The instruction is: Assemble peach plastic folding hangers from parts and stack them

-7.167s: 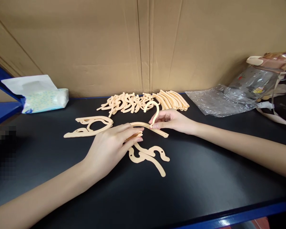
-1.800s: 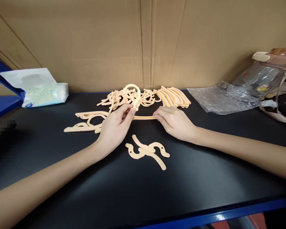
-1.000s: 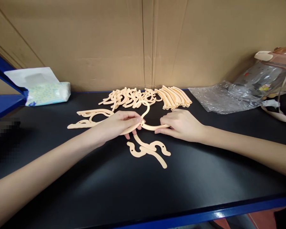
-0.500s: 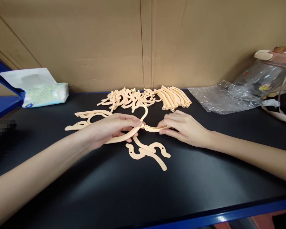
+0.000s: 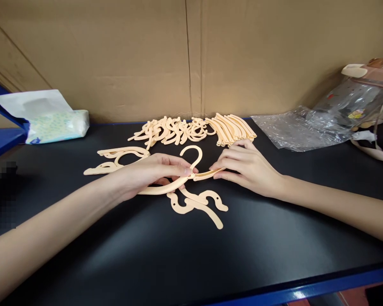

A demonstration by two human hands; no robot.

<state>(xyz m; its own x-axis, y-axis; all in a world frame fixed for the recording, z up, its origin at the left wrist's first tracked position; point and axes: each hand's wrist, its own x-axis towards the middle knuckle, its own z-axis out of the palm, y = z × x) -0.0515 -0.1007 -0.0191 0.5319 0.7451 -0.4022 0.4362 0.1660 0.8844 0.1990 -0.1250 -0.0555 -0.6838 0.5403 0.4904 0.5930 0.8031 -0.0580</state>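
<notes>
Between thumb and fingers, my left hand (image 5: 159,170) pinches a cream plastic clothes hanger part, made of a curved hook (image 5: 196,155) and a left arm (image 5: 162,188) joined near my thumb. My right hand (image 5: 245,168) is closed on a separate curved hanger arm (image 5: 207,174), whose inner end meets the joint below the hook. Whether the two are fastened cannot be made out. Just below lie loose flat hanger pieces (image 5: 204,206) with curled ends. Partly behind my left wrist rests another set of hanger pieces (image 5: 124,151).
At the back of the black table (image 5: 178,263) lie a pile of hooks and small parts (image 5: 169,129) and a row of hanger arms (image 5: 232,129). A tissue pack (image 5: 57,125) sits left. Clear plastic film (image 5: 290,129) and a large bottle (image 5: 354,100) are at right.
The right arm piece has come up against the joint, closing the small gap. The hook has turned to stand more upright and shifted slightly right.
</notes>
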